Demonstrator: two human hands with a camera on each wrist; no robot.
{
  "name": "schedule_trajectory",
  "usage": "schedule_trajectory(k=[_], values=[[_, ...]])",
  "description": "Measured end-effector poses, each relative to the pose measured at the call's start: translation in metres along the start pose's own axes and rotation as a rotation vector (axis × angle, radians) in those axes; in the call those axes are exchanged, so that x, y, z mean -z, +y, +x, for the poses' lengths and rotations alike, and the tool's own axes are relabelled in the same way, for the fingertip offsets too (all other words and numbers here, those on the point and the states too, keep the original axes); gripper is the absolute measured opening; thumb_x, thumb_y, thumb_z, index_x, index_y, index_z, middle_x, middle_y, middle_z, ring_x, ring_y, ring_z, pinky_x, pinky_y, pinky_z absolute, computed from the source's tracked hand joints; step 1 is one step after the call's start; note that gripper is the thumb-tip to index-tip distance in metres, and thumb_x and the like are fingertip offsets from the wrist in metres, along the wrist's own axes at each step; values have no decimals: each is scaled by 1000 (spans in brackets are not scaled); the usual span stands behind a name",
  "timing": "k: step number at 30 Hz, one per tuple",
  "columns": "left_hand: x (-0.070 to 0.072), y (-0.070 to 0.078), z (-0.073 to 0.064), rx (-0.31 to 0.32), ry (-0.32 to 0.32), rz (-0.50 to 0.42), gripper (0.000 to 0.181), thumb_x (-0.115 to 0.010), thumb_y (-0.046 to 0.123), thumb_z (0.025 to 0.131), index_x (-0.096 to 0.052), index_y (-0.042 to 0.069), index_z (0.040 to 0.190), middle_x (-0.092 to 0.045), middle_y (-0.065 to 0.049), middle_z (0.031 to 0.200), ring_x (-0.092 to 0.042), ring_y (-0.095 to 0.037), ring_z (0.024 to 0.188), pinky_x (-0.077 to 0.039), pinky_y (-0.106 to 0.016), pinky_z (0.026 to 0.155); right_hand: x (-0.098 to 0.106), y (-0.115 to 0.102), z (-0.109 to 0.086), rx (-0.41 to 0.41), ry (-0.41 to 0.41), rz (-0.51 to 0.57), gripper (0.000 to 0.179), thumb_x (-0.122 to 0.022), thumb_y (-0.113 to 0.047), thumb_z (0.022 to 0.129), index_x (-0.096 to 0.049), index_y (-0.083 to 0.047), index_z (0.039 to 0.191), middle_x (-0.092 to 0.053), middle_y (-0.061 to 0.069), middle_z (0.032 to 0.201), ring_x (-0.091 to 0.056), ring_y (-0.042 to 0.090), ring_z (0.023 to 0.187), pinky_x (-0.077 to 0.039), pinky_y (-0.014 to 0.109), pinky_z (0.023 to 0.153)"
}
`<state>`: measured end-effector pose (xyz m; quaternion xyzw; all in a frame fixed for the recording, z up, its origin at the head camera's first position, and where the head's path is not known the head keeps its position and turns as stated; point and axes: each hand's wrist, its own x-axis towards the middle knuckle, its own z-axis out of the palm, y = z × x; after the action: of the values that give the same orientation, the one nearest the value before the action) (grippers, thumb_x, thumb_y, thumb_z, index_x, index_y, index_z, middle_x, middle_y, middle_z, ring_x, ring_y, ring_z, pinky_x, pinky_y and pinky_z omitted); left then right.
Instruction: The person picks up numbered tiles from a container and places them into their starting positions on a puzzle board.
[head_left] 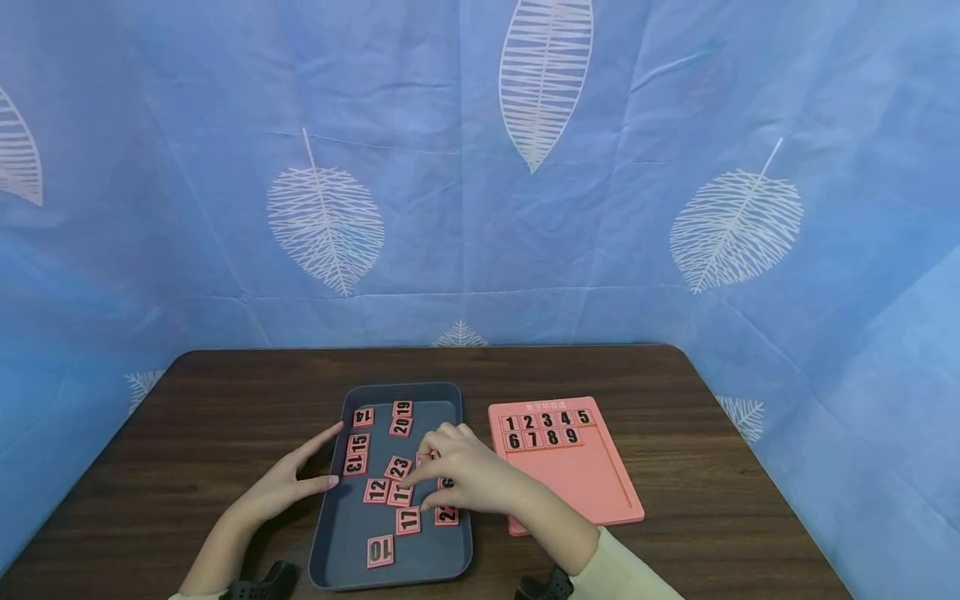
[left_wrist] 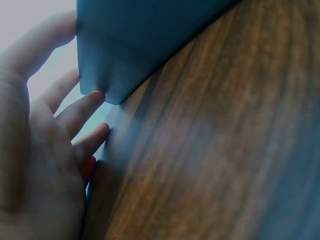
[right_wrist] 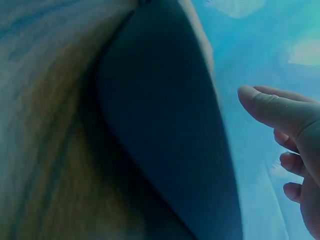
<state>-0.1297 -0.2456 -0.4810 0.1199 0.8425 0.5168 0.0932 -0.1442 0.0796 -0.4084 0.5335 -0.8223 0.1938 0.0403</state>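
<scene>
My left hand reaches to the grey tray, its thumb and fingertips spread along the left rim. In the left wrist view, fingertips touch the tray's outer wall. Over the tray, my right hand hovers with thumb and index finger apart, close to the pink number tiles 11 and 17. No tile shows between the right thumb and fingers in the right wrist view. Tiles 12 and 23 lie beside these. Some tiles are partly hidden beneath the right hand.
Right of the tray lies a pink board with tiles 1 to 5 in its top row and 6 to 9 below. Tiles 13, 14, 20 and 10 are elsewhere in the tray. A blue leaf-patterned curtain surrounds the wooden table.
</scene>
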Motion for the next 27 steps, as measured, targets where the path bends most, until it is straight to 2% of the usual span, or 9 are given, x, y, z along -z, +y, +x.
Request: schedule_trajectory(k=[6, 9, 14, 27], values=[[3, 0, 1, -10, 0, 10, 74, -67, 25, 91, -27, 18, 153, -21, -20, 155, -17, -48, 138, -18, -74, 98, -19, -4, 19, 62, -112, 31, 33, -75, -36, 82, -71, -34, 114, -47, -15, 100, -35, 3, 88, -28, 19, 78], [4, 1, 1, -8, -4, 16, 74, -67, 25, 91, -27, 17, 153, -21, -20, 155, -16, -48, 138, -19, -74, 97, -27, -3, 25, 57, -176, 65, 32, -75, -36, 83, -71, -35, 115, -48, -17, 100, -35, 1, 87, -28, 17, 76], [4, -1, 3, 2, -11, 8, 74, -66, 27, 91, -27, 18, 153, -20, -19, 155, -15, -47, 138, -18, -74, 98, -39, -1, 32, 52, -264, 56, 35, -74, -39, 82, -70, -38, 116, -44, -19, 98, -33, 1, 85, -26, 18, 72], [7, -4, 7, -23, -17, 6, 73, -65, 26, 92, -26, 18, 153, -20, -18, 156, -15, -47, 138, -18, -75, 97, -47, -4, 44, 97, -353, -31, 39, -75, -44, 79, -68, -42, 117, -42, -19, 94, -31, 2, 87, -22, 17, 72]])
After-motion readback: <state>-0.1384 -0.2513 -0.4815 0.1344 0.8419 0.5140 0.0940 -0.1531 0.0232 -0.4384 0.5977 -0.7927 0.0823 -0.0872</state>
